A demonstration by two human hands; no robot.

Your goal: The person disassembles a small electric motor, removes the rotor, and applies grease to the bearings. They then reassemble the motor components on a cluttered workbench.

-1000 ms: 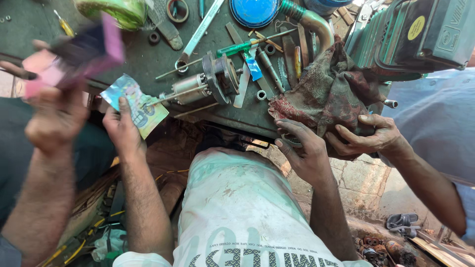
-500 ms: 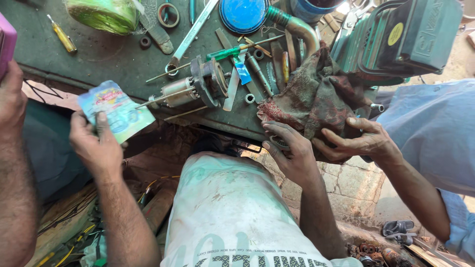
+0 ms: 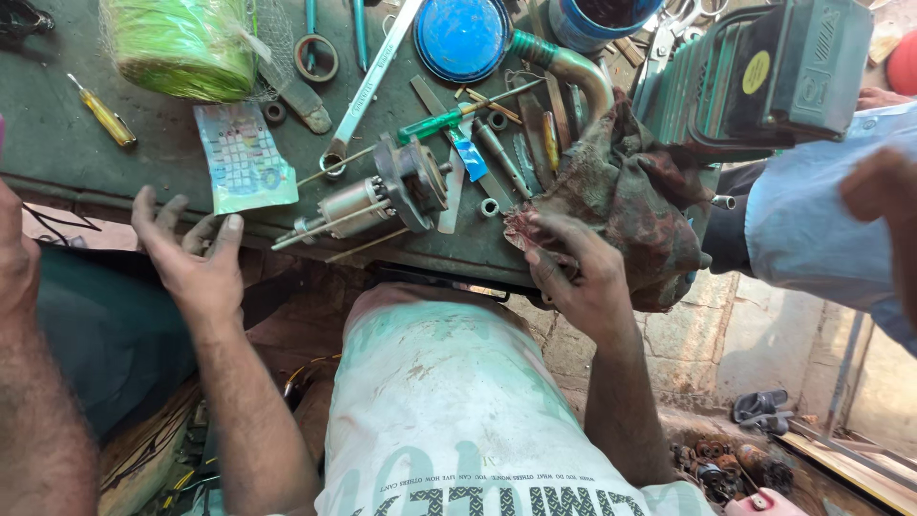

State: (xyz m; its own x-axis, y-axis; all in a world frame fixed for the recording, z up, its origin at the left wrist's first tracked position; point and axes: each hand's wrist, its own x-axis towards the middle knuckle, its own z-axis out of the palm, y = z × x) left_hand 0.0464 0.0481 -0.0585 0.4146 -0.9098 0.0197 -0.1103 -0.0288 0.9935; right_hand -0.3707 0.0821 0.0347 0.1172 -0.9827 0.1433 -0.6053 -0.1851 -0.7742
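- The right hand (image 3: 578,277) is seen at the near edge of the dark green surface (image 3: 57,143), its fingers closed on the lower left fold of a stained reddish-brown rag (image 3: 621,205).
- The rag is draped over the surface's edge and hangs down past it; most of its bulk lies above and to the right of the right hand, against the base of a green ribbed machine housing (image 3: 755,81).
- The left hand (image 3: 196,263) is held wide, fingers spread and empty, just off the near edge of the surface.
- A small paper card (image 3: 245,158) with a pale printed grid is laid flat on the surface just above the left hand, apart from the fingertips.
- A small motor assembly (image 3: 377,196) with a round metal plate and thin rods is placed between the two hands, to the right of the card and to the left of the rag.
- A green-handled screwdriver (image 3: 449,119) and other loose tools are scattered behind the motor assembly.
- A roll of green cord (image 3: 181,48) is seen at the far left of the surface, with a yellow-handled screwdriver (image 3: 105,113) beside it and a blue round lid (image 3: 461,36) further right.
- Another person's forearm (image 3: 33,382) is seen at the left edge, and a pale blue sleeve (image 3: 821,220) at the right.
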